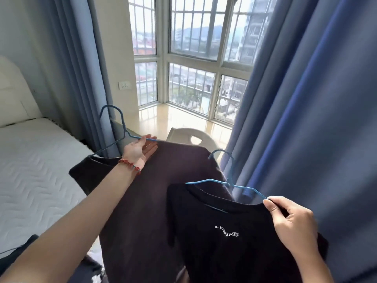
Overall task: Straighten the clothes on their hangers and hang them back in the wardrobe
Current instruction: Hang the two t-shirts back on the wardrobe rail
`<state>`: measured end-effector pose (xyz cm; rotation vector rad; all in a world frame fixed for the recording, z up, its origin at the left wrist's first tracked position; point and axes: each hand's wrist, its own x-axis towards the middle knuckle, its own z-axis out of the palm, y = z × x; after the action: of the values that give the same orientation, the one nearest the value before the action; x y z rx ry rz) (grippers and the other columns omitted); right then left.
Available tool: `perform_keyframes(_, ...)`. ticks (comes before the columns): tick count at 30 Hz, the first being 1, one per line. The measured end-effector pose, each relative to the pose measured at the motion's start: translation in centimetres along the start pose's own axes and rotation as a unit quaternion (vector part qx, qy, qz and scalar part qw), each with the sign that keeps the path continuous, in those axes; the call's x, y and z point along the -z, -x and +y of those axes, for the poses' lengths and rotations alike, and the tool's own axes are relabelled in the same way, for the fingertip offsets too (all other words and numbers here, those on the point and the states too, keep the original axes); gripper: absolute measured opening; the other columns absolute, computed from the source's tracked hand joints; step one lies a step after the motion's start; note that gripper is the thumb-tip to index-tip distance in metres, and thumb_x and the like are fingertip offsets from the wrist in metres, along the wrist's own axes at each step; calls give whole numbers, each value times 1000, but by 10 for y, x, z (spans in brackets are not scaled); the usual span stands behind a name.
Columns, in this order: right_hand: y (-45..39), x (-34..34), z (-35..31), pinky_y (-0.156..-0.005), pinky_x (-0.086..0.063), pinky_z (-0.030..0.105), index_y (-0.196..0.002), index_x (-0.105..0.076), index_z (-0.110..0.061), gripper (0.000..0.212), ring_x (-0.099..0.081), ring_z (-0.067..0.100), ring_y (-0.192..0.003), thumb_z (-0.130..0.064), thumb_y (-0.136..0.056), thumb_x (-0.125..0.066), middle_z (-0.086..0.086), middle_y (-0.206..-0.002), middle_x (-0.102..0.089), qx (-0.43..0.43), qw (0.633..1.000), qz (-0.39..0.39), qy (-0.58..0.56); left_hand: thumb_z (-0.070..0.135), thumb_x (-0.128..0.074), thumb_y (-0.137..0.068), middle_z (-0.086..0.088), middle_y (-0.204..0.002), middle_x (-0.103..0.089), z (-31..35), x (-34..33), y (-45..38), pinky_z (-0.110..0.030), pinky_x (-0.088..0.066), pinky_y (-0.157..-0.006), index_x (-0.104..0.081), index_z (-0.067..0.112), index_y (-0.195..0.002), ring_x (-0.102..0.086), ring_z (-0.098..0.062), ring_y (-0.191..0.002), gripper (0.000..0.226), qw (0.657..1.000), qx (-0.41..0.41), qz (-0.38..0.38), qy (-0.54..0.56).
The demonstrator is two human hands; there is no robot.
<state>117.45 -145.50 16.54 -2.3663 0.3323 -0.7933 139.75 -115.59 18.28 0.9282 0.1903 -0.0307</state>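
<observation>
Two dark garments hang on blue wire hangers in front of me. My left hand (140, 149), a red bead bracelet on its wrist, holds the arm of the far blue hanger (114, 127), thumb over the wire and fingers under it, carrying a dark brown shirt (142, 201). My right hand (289, 219) pinches the right shoulder of a black shirt with white lettering (224, 242), where it sits on the near blue hanger (224, 180). The black shirt overlaps the brown one. No wardrobe is in view.
A bed with a white quilted mattress (36, 170) lies at the left. Blue curtains (316, 119) hang on both sides of a barred window (193, 58). A white plastic chair (191, 137) stands behind the shirts.
</observation>
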Motion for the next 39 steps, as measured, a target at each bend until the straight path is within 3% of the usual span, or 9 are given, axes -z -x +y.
perform_keyframes(3,10,30,-22,-58,-37,16,-85,-52,-48,29,-53,14,-66,-24,-80,-68,-47,-73,-52,7,1000,16,0,13,-40,-97,1,-59,-72,25,-6,30,-34,-47,-88,-57,7,-83,-63,-16,-80,23,1000,-11,-17,2)
perform_keyframes(6,24,56,-45,-60,-37,15,-89,-50,-49,33,-54,12,-60,-23,-80,-69,-49,-69,-50,17,999,42,10,14,-40,-97,1,-61,-73,50,-5,59,-33,-46,-89,-58,7,-86,-63,-17,-84,22,999,-13,-41,16)
perform_keyframes(10,53,83,-77,-61,-34,2,-96,-51,-44,31,-50,-18,-72,-24,-81,-69,-51,-67,-49,32,997,67,1,15,-41,-96,0,-65,-74,83,5,99,-31,-50,-81,-59,6,-88,-69,-16,-78,21,997,-30,-71,31)
perform_keyframes(14,92,98,-110,-62,-37,10,-79,-54,-55,40,-53,-2,-79,-19,-79,-70,-44,-71,-55,25,997,67,-6,16,-42,-96,-1,-68,-74,119,33,135,-27,-52,-69,-61,7,-88,-72,-11,-66,22,994,-55,-90,37)
perform_keyframes(18,138,100,-142,-65,-38,16,-68,-53,-67,50,-53,8,-81,-21,-79,-70,-37,-83,-57,15,998,64,-13,16,-40,-97,2,-62,-73,160,74,164,-30,-49,-79,-59,9,-86,-66,-12,-78,23,993,-74,-85,32)
perform_keyframes(23,189,100,-174,-62,-41,18,-66,-58,-59,45,-58,8,-76,-18,-79,-71,-24,-74,-65,17,998,33,-41,18,-36,-99,6,-59,-72,208,136,207,-31,-44,-92,-56,11,-85,-61,-11,-84,24,993,-103,-58,25)
perform_keyframes(29,231,105,-213,-61,-44,23,-58,-62,-48,34,-59,13,-70,-23,-79,-71,-6,-58,-65,13,999,-17,-38,20,-35,-99,9,-62,-72,265,217,277,-31,-45,-87,-56,14,-87,-53,-17,-106,25,989,-144,-19,0)
perform_keyframes(33,255,107,-238,-71,-49,35,-63,-58,-43,29,-62,22,-74,-25,-82,-67,-5,-64,-68,29,998,-49,-20,21,-34,-99,10,-59,-71,297,267,343,-28,-45,-84,-56,16,-86,-57,-15,-95,26,982,-183,28,-26)
perform_keyframes(39,291,112,-254,-72,-47,35,-72,-68,-33,14,-60,24,-80,-26,-84,-64,-6,-69,-66,76,991,-106,-30,23,-33,-99,15,-52,-68,326,335,468,-15,-47,-70,-60,21,-81,-66,2,-58,32,961,-245,112,-69)
